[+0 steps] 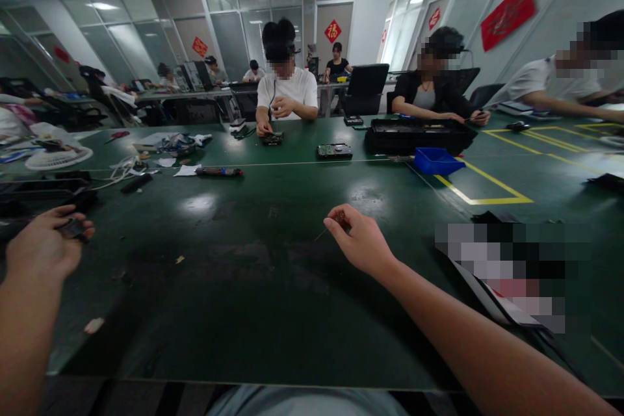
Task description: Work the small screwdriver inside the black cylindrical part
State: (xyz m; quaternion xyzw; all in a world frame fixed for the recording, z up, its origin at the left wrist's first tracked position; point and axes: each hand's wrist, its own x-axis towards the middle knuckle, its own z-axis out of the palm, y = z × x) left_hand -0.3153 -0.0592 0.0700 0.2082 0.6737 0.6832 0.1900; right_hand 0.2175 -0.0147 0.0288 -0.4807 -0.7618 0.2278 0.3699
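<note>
At the left, my left hand [46, 244] is closed around a small black part [74, 228], whose kind I cannot make out. It is over the left side of the green table [234, 312], beside dark equipment [12, 229] at the picture's edge. My right hand [358, 240] is right of the middle, low over the tabletop, its fingers curled in a pinch. From them a thin metal rod [320, 234] points down and left; its other end is hidden in the fingers.
Across the table a person [287, 94] handles a circuit board [272, 138]. A hard drive [334, 151], a long black casing [419, 136] and a blue tray [436, 161] stand farther back. A screwdriver [219, 171] and cables [119, 172] lie left. Near my right arm lies a phone-like blurred item [507, 286].
</note>
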